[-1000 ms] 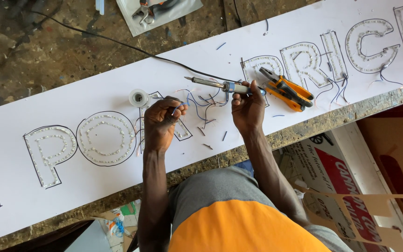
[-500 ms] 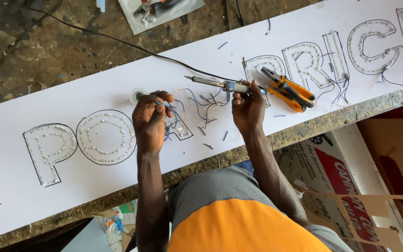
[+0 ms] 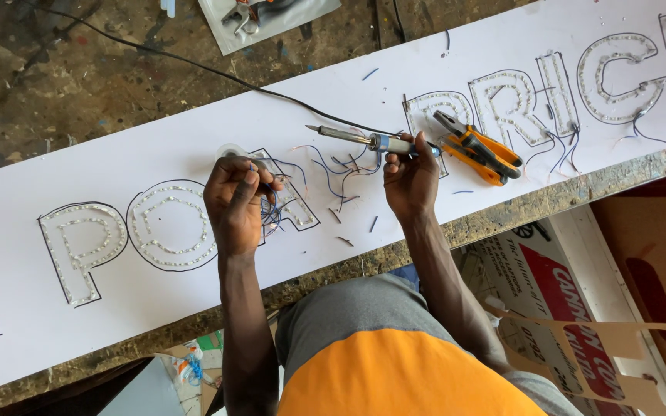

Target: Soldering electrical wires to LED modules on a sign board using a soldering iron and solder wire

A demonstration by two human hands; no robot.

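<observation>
- Single view: head cam, looks almost straight down over the person's own torso.
- Close range; both hands (image 3: 317, 189) mid-frame.
- The white sign board (image 3: 102, 146) on the surface (image 3: 40, 85) crosses the frame at a slant.

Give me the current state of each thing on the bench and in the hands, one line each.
Left hand: fingers pinched on thin blue wires over a letter outline.
Right hand: gripping the soldering iron, tip pointing left, clear of the board.
Orange pliers: lying unused on the white sign board.
Black cord: slack, trailing across board and bench.
Small roll: resting on the board beside the left hand.
</observation>
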